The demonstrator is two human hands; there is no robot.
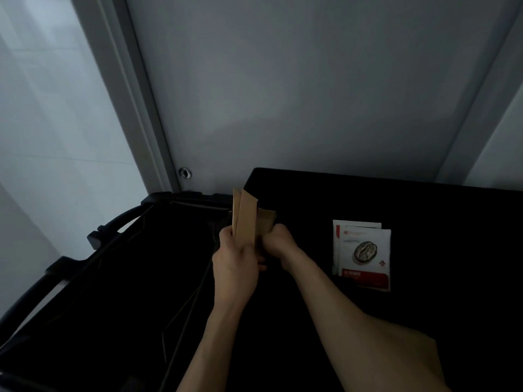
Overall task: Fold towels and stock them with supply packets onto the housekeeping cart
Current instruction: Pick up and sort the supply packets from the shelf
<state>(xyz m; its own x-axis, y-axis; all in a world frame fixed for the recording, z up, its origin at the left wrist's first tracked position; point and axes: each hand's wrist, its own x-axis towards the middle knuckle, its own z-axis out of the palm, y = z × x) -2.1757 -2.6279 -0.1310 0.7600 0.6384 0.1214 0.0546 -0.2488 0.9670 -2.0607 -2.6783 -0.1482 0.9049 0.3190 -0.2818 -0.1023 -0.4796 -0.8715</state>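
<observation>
Brown packets [245,219] are pinched upright between both hands, left hand [236,260] and right hand [276,240], over the dark cart [424,199] edge, and a loose grip could let some slide into the black bag [113,292] beside it.

Dim grey wall [283,80] (framed by pale trim [133,94]), tiled panel [42,108] at left.

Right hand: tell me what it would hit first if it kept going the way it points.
The right hand points up-left at the brown packets it already holds with the left hand; past them probably the grey wall, though depth is unclear.
</observation>
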